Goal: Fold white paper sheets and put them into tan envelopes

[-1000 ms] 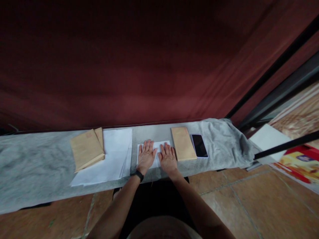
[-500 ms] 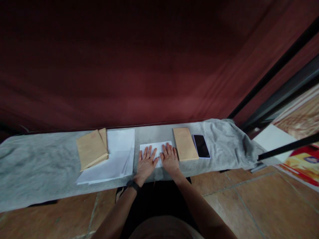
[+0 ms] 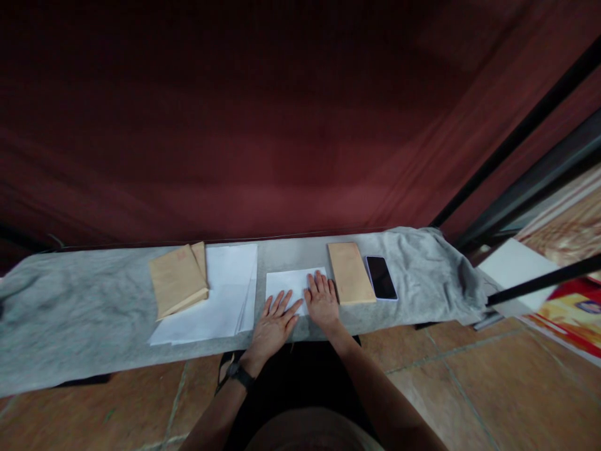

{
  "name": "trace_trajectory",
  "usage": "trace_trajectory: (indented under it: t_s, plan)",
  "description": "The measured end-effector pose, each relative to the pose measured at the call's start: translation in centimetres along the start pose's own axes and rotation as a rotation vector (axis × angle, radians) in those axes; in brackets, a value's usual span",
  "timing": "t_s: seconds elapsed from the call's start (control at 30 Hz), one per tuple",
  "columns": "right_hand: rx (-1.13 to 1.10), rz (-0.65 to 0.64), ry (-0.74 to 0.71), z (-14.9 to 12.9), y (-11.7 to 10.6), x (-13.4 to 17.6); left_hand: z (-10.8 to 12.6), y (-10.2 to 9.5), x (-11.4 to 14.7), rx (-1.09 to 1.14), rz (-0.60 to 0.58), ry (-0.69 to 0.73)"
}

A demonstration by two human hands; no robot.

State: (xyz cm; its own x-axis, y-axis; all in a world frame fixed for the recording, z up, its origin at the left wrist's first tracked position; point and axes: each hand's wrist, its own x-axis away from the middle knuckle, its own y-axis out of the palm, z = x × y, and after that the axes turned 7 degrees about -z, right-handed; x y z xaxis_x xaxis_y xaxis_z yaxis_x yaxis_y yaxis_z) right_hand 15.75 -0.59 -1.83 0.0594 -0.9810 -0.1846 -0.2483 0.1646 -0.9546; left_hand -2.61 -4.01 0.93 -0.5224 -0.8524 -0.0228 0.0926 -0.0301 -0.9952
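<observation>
A small white sheet of paper, perhaps folded, lies flat in front of me on the grey cloth. My left hand rests with spread fingers over its near left edge. On its right side lies my right hand, palm down and fingers stretched out. Just right of that hand is a stack of brown envelopes. To the left, larger white sheets are spread in a loose pile, with several brown envelopes lying over their left part.
A phone with a dark screen lies beside the right-hand envelopes. Grey cloth covers the long narrow surface, bunched at its right end. Behind it hangs a dark red curtain. Black bars and a printed red box stand at the right.
My left hand has slid down toward me on the small paper, uncovering more of its left part. My right hand stays nearly in place. The view has shifted slightly.
</observation>
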Motion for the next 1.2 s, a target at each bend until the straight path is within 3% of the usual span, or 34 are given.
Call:
trace_trajectory:
  t_s: [0.27, 0.5, 0.73, 1.2]
  plan:
    - [-0.01, -0.053, 0.03, -0.6, -0.1, -0.6, 0.1, 0.3, 0.7, -0.011, 0.035, 0.027]
    - [-0.05, -0.129, -0.083, -2.3, 0.4, -2.7, 0.2, 0.4, 0.5, -0.007, 0.064, 0.022]
    - [-0.023, -0.118, -0.106, -1.8, 0.6, -4.4, 0.0, 0.8, 0.6, -0.053, 0.086, 0.039]
    - [0.011, -0.054, -0.064, -1.2, 0.5, -1.1, 0.1, 0.8, 0.6, -0.028, 0.102, 0.037]
